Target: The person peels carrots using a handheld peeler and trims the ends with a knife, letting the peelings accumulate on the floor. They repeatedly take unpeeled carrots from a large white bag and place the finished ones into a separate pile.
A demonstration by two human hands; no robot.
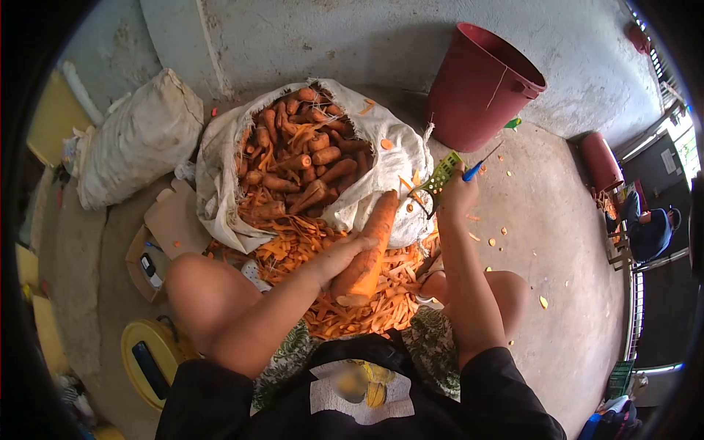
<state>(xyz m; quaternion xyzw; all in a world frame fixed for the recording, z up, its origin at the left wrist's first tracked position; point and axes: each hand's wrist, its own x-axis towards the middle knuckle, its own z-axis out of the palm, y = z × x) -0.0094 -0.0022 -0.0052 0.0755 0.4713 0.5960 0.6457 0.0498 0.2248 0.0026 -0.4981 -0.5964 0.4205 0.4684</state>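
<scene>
My left hand (350, 251) is wrapped around a large, thick carrot (365, 265), which tilts up and away from me, its surface bright orange. Raised just right of the carrot's far end, my right hand (457, 196) is closed on a green peeler (441, 174) with holes in its body. A blue-handled tool (473, 173) with a thin metal blade sticks out of the same hand. Beyond my hands, an opened white sack (389, 183) holds many carrots (312, 158). Orange peelings (374, 314) are heaped between my legs and against the sack.
A tall red bin (477, 92) stands by the wall at back right. On the left are a full white sack (143, 139), a cardboard box (172, 220) and a yellow lidded bucket (150, 359). Another person (653, 231) is at far right, near a fallen red bin (601, 161).
</scene>
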